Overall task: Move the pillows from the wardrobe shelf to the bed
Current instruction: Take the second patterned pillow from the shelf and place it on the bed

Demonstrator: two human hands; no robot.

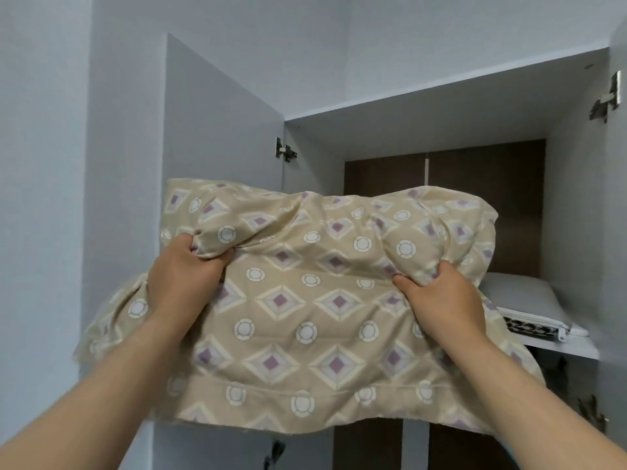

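A beige pillow [305, 310] with purple diamonds and white circles fills the middle of the head view, held up in front of the open wardrobe. My left hand [185, 269] grips a bunch of its fabric at the upper left. My right hand [441, 293] grips a fold at the upper right. Behind the pillow, a white pillow [519, 293] lies on the wardrobe shelf [559, 347], mostly hidden. The bed is not in view.
The wardrobe's left door [220, 137] stands open beside the pillow, with a hinge [285, 150] at its edge. A right door edge [617, 96] shows at the far right. A zippered patterned item [532, 329] lies on the shelf's front. Dark brown backing [475, 198] lines the wardrobe.
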